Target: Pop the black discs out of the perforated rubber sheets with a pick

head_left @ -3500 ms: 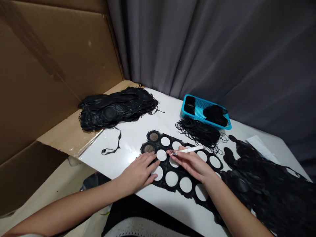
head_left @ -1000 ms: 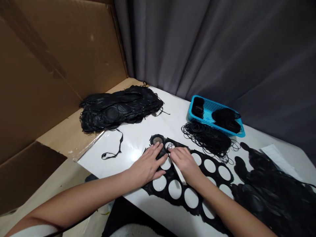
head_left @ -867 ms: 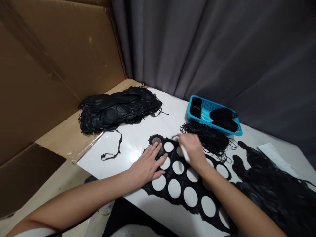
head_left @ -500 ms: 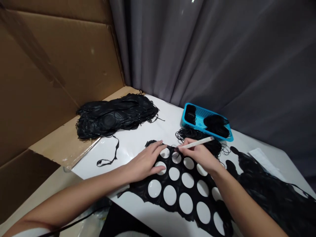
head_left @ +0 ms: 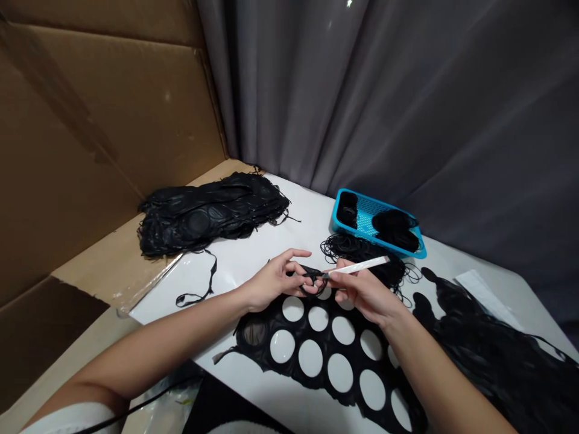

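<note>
A black rubbery sheet with rows of round holes lies over the table's front edge; white tabletop shows through the holes. Along its far edge, my left hand is raised a little, fingers curled and pinching a thin black ring. My right hand grips a slim white pen-shaped tool whose dark tip meets the ring between both hands. The tip is too small to make out exactly. At the sheet's left end, one round looks dark and filled, unlike the others.
A blue basket with black rings stands by the grey curtain. Beside it lies a heap of thin black rings. A stack of black sheets sits back left, by a cardboard wall. More black sheeting lies right.
My left hand has lifted off the sheet and now pinches a black ring. The tool's tip has come up from a hole to that ring.
</note>
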### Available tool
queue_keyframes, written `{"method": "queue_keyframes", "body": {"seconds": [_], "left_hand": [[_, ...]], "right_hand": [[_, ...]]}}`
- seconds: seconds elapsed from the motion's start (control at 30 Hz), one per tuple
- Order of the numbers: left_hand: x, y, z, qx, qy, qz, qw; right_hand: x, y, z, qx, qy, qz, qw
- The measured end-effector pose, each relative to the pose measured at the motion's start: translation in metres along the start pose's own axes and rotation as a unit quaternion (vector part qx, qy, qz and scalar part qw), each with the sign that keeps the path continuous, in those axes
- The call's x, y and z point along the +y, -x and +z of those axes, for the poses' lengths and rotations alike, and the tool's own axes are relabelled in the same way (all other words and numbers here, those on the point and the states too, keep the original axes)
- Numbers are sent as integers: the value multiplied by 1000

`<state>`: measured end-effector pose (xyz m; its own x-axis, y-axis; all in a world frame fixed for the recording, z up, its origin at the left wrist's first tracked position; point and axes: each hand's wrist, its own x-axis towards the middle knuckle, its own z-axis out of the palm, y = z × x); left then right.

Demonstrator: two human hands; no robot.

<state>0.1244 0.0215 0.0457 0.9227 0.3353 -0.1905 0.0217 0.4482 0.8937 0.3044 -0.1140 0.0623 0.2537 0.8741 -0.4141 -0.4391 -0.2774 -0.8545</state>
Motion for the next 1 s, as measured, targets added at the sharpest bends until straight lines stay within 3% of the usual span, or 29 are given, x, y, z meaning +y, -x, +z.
{"method": "queue_keyframes", "body": {"seconds": [0.27, 0.37, 0.47, 0.53, 0.6, 0.7, 0.77, 0.8, 0.87, 1.0], "left_hand": [[-2, -1, -6, -20, 23, 4, 1000], [-5, -3, -11, -2, 21, 9, 1000], [-5, -6, -20, 38, 3, 10, 999], [0, -7, -27, 60, -8, 14, 998], [8, -8, -33, 79, -23, 30, 996], [18, -8, -40, 110, -51, 63, 991], [21, -8, -43, 125, -64, 75, 987], [22, -9, -45, 131, -67, 77, 986], [20, -10, -47, 139, -71, 80, 985], [16, -11, -49, 129, -86, 88, 984]], "right_hand": [[5, -3, -3, -19, -11, 15, 1000], [6, -3, -2, -41, -10, 29, 999], [-9, -9, -12, -29, 47, -5, 998], [-32, -20, -29, 22, 121, -74, 990], [-63, -38, -53, 108, 221, -173, 954], [-103, -74, -86, 273, 397, -299, 824], [-114, -97, -95, 293, 483, -339, 752], [-114, -106, -95, 283, 511, -346, 734], [-105, -119, -89, 242, 543, -344, 726], [-74, -120, -74, 198, 548, -327, 744]]}}
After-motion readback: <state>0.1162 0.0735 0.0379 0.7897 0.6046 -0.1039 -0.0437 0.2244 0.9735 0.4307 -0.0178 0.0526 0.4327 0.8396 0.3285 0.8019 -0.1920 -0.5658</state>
